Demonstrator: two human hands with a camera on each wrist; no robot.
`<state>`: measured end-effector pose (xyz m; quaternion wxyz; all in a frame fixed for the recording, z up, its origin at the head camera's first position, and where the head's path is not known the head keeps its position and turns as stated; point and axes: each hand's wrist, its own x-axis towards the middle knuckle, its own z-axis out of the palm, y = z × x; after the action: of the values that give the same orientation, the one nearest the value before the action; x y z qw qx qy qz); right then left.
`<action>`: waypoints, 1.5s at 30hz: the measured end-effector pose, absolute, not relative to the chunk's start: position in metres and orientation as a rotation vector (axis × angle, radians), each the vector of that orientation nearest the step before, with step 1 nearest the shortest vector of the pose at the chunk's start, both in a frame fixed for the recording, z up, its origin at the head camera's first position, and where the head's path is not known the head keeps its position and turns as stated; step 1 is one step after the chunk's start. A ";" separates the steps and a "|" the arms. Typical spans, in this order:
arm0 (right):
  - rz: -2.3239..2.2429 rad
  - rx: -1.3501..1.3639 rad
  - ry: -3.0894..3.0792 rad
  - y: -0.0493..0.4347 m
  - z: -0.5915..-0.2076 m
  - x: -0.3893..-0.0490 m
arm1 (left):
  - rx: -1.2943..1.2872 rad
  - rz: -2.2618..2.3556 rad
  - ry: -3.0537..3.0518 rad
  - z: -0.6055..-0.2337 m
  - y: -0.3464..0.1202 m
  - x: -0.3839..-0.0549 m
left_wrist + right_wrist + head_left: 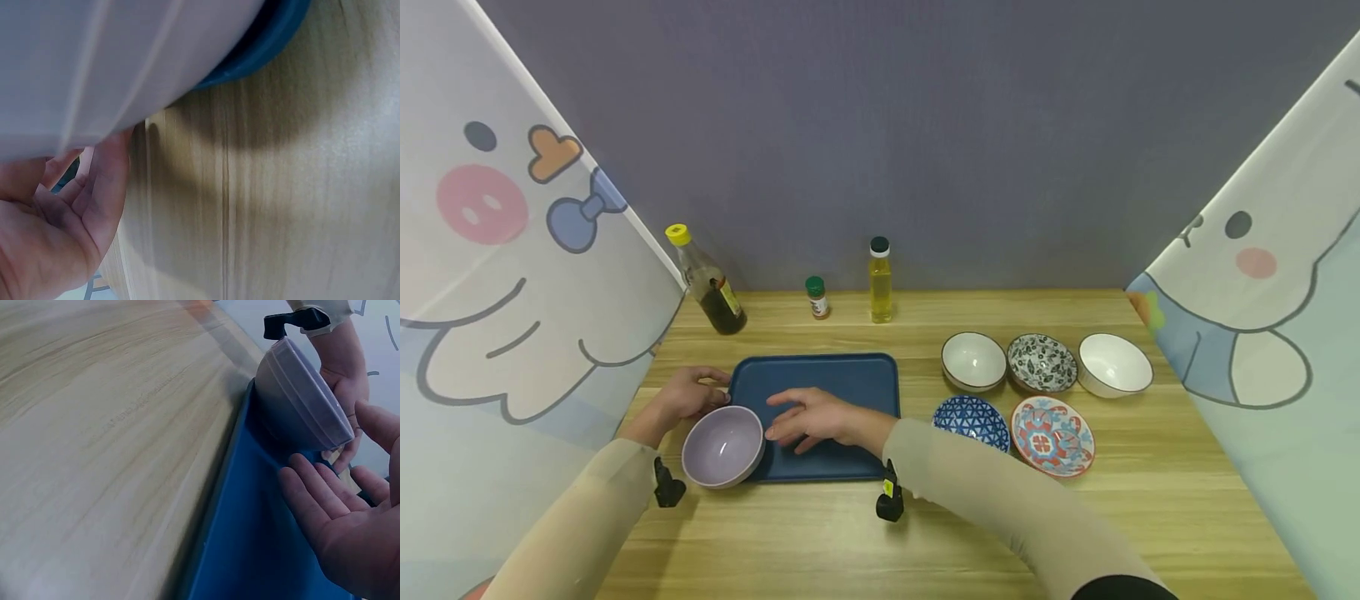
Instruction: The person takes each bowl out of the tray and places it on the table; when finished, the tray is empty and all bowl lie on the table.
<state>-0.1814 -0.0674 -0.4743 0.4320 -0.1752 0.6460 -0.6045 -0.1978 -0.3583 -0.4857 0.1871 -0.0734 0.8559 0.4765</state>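
A pale purple bowl (724, 447) stands upright at the left end of the dark blue tray (857, 417), its rim reaching out past the tray's left edge. Just beyond the bowl is my left hand (691, 395), with its fingers toward the tray's left edge and none inside the bowl. In the left wrist view the bowl's wall (112, 56) hides part of those fingers, so contact is unclear. My right hand (816, 419) hovers over the tray beside the bowl, fingers spread and palm toward it, holding nothing.
Behind the tray stand a dark sauce bottle (718, 300), a green-capped spice jar (817, 298) and an oil bottle (881, 287). To the right are a white bowl (1116, 365), another white bowl (973, 362), a black-patterned bowl (1042, 362), a blue-patterned dish (972, 421) and a red-patterned plate (1052, 436).
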 end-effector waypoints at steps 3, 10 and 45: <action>-1.505 -0.438 1.610 -0.074 -0.478 -0.180 | -0.209 1.331 2.419 -0.486 -0.358 -0.198; -1.498 -0.400 1.610 -0.087 -0.485 -0.176 | -0.231 1.357 2.402 -0.484 -0.358 -0.198; -1.678 -0.182 1.549 -0.092 -0.479 -0.150 | -0.233 1.361 2.374 -0.480 -0.357 -0.195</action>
<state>-0.1505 -0.0925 -0.4793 0.4125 -0.0722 0.6159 -0.6673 -0.1949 -0.3568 -0.4800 0.1964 -0.0834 0.8476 0.4858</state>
